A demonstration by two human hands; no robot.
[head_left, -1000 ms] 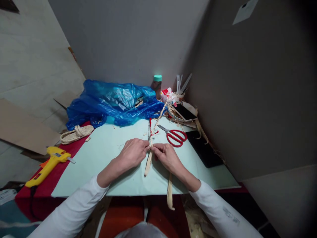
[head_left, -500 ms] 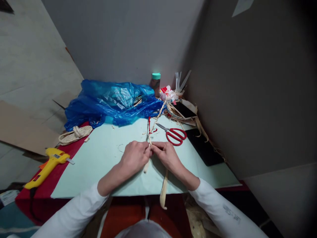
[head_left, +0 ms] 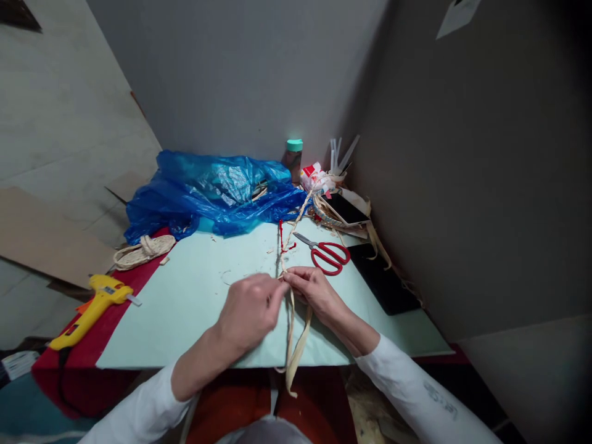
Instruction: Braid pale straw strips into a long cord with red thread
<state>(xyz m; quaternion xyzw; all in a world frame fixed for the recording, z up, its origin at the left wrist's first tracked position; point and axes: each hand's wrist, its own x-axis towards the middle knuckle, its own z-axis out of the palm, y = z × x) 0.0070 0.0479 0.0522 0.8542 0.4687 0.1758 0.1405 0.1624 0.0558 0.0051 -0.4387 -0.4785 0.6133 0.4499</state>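
A pale braid of dried plant fibre [head_left: 301, 213] runs from the clutter at the back down to my hands. My right hand [head_left: 317, 292] pinches its near end between thumb and fingers. Below that pinch, loose strands [head_left: 301, 346] hang past the table's front edge, one of them wide and flat. My left hand [head_left: 252, 308] is closed beside the braid's end, its fingers curled round what looks like a fibre strand, mostly hidden. A red tie [head_left: 282, 237] lies by the braid. Red-handled scissors [head_left: 329, 256] rest just beyond my right hand.
A yellow glue gun [head_left: 95, 309] and a woven pale piece [head_left: 144, 251] lie on the left. Blue plastic [head_left: 217, 191] is heaped at the back, near a green-lidded jar [head_left: 294, 154]. On the right are a phone [head_left: 346, 208] and a flat black object [head_left: 383, 280].
My left hand has shifted left and slightly toward me, opening a small gap from the right. The strands now hang closer together below my right hand, which keeps its pinch.
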